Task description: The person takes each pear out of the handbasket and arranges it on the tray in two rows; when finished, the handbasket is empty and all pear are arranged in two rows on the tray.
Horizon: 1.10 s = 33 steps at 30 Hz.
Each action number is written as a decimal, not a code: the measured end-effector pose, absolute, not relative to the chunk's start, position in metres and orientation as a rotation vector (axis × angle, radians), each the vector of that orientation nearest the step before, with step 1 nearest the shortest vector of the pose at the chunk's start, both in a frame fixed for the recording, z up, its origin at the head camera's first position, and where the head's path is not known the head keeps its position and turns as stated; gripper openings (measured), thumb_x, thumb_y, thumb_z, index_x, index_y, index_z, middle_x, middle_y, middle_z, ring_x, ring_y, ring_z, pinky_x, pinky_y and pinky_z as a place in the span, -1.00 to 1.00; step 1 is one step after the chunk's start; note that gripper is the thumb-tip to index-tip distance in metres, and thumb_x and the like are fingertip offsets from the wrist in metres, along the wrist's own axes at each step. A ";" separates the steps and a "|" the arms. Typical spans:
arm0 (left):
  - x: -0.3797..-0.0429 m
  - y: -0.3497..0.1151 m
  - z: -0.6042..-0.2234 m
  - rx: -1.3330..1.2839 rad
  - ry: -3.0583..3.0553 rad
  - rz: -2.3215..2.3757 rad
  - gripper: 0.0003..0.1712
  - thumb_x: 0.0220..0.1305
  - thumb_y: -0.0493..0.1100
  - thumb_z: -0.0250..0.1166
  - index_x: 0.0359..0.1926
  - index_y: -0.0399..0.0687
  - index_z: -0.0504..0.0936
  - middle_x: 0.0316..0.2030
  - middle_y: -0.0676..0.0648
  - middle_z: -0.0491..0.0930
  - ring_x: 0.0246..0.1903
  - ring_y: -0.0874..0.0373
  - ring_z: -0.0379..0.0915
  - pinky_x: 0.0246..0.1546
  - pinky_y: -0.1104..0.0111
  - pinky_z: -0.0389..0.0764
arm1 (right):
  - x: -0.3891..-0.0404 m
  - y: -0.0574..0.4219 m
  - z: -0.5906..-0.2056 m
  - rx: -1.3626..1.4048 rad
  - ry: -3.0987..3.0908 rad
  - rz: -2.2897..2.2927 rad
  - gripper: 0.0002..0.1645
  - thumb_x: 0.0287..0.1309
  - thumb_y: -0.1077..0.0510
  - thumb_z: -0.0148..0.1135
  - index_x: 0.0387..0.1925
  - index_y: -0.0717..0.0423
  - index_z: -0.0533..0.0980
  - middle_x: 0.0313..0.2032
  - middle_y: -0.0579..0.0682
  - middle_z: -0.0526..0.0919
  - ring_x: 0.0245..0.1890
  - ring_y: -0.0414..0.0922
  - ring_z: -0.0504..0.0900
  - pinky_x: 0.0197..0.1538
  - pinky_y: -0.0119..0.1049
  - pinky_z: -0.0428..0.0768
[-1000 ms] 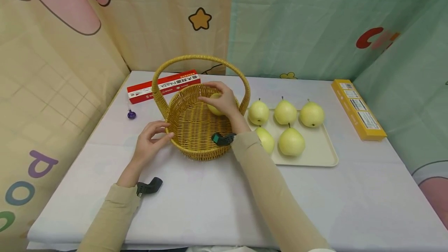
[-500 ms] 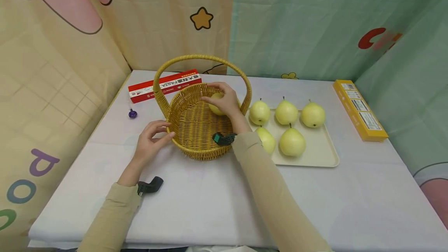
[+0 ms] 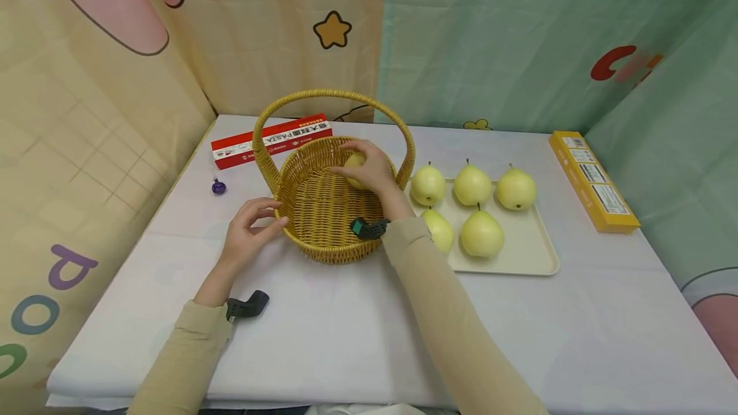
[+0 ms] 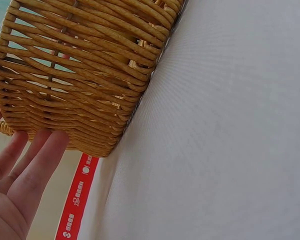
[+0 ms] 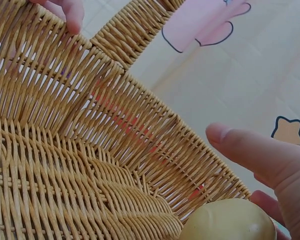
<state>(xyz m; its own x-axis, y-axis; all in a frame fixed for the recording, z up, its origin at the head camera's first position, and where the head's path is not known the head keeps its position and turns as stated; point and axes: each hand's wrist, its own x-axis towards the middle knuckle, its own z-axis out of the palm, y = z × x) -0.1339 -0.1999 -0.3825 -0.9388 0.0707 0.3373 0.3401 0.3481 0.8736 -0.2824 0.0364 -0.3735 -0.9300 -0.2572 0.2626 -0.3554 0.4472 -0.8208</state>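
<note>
A wicker basket (image 3: 323, 210) with a tall arched handle stands at the middle of the table in the head view. My left hand (image 3: 245, 229) holds its left side, fingers against the outer wall in the left wrist view and fingertips over the rim in the right wrist view. Inside, at the far right, lies a yellow-green pear (image 5: 230, 221). My right hand (image 3: 371, 168) reaches over it with spread fingers. Its thumb (image 5: 240, 145) stands apart from the pear, while the other fingers are partly hidden behind the fruit.
A cream tray (image 3: 521, 255) with several pears (image 3: 482, 234) stands right of the basket. Behind the basket lies a red pasta box (image 3: 236, 150); a small purple object (image 3: 218, 187) sits at left. A yellow box (image 3: 594, 181) lies at the far right. Curtains bound the table.
My right hand has loosened around the pear inside the basket and shifted slightly, showing more of the fruit. The left hand and the basket have stayed in place.
</note>
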 end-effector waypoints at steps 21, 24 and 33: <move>-0.135 -0.200 -0.384 -0.379 -2.360 -1.628 -0.63 0.16 -0.42 0.27 0.01 -0.48 0.48 0.03 -0.30 0.40 -0.12 0.27 0.42 -0.23 0.60 0.54 | -0.286 0.038 -0.377 0.705 -2.624 1.476 -0.59 -0.05 0.28 0.36 -0.06 0.13 0.59 0.11 0.01 0.50 0.12 -0.07 0.41 -0.03 -0.25 0.44; -0.135 -0.201 -0.385 -0.375 -2.358 -1.636 -0.63 0.17 -0.42 0.27 0.01 -0.48 0.48 0.03 -0.30 0.40 -0.12 0.27 0.42 -0.23 0.60 0.54 | -0.286 0.038 -0.377 0.743 -2.611 1.470 -0.59 -0.07 0.41 0.23 -0.09 0.18 0.60 0.12 0.06 0.49 0.11 -0.04 0.40 -0.16 -0.27 0.42; -0.135 -0.200 -0.384 -0.371 -2.362 -1.637 -0.63 0.17 -0.41 0.26 0.01 -0.47 0.48 0.04 -0.30 0.40 -0.11 0.24 0.42 -0.23 0.60 0.54 | -0.287 0.039 -0.377 0.814 -2.600 1.484 -0.38 -0.24 0.55 0.05 -0.02 0.20 0.54 0.17 0.13 0.44 0.13 -0.04 0.36 -0.24 -0.34 0.32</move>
<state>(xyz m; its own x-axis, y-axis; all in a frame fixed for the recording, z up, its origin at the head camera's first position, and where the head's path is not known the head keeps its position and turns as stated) -0.1351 -0.2002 -0.3842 -0.9381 0.0691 0.3393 0.3420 0.3390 0.8764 -0.2872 0.0388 -0.3765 -0.8615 -0.4211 0.2836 -0.4584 0.4047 -0.7913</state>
